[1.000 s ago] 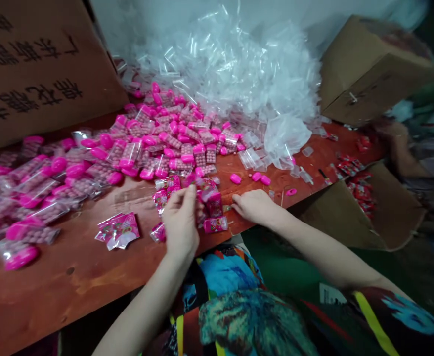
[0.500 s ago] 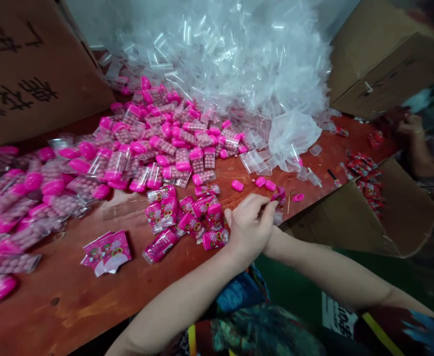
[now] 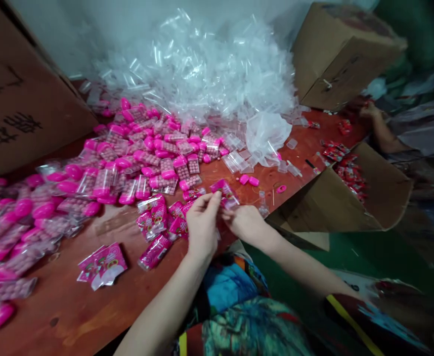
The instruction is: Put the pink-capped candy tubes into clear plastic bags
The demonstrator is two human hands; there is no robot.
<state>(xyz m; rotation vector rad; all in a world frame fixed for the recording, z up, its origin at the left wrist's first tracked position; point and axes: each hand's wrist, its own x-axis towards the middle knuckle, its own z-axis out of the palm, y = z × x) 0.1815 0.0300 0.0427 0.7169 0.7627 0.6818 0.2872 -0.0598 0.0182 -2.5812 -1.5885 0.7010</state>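
Over the table's front edge, my left hand (image 3: 204, 222) pinches a pink printed wrapper (image 3: 225, 192) between thumb and fingers. The fingers of my right hand (image 3: 248, 225) are closed at the wrapper's lower end; part of it is hidden there. Beside my left hand lie several pink wrapped packs (image 3: 153, 251), partly covered by that hand. Farther left is a small stack of flat pink wrappers (image 3: 104, 264). Behind is a heap of clear bottles with pink caps (image 3: 150, 158), filled with pale pink balls.
Clear plastic tubes (image 3: 202, 69) are piled at the back. Cardboard boxes stand at left (image 3: 27, 99) and back right (image 3: 335, 59). Loose pink caps (image 3: 253, 181) lie right of the wrapper. An open carton (image 3: 313, 207) with red packets adjoins the table edge; another person's hand (image 3: 370, 111) is beyond.
My hands were crossed close together farther right; now they are apart, with the left hand shifted left. The pink wrapper has come left with them and shows more fully. The view has shifted too.
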